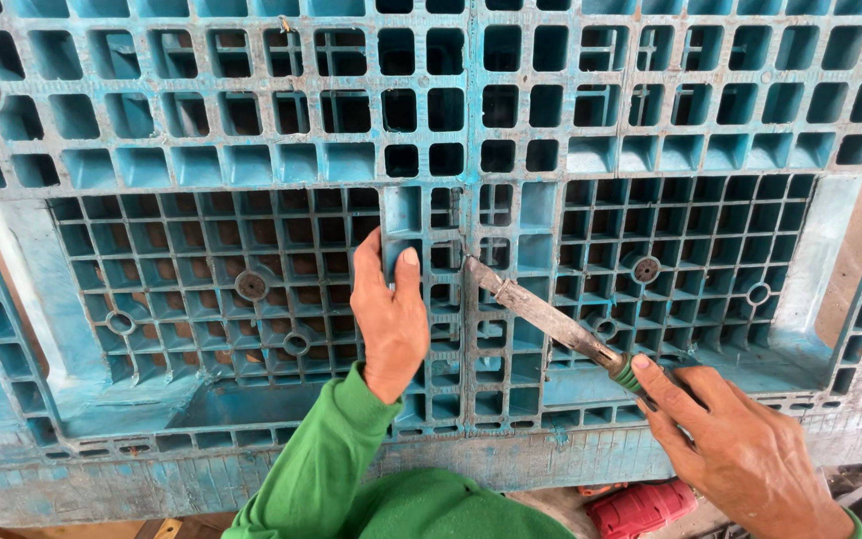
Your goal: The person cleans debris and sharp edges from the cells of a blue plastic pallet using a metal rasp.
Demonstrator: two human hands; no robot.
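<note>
Green-sleeved left hand (391, 317) grips one central rib of one blue plastic pallet (202, 120), thumb and fingers wrapped on it. Right hand (745, 454) closed around the green handle of one worn flat blade tool (541, 314), tip touching the pallet's middle seam. One red object (641, 507) lies below, near the right wrist.

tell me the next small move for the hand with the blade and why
Probably press the blade tip a little deeper into the pallet seam. The tip already sits at the central rib, the right hand grips the green handle, and the left hand braces the rib beside it.
</note>
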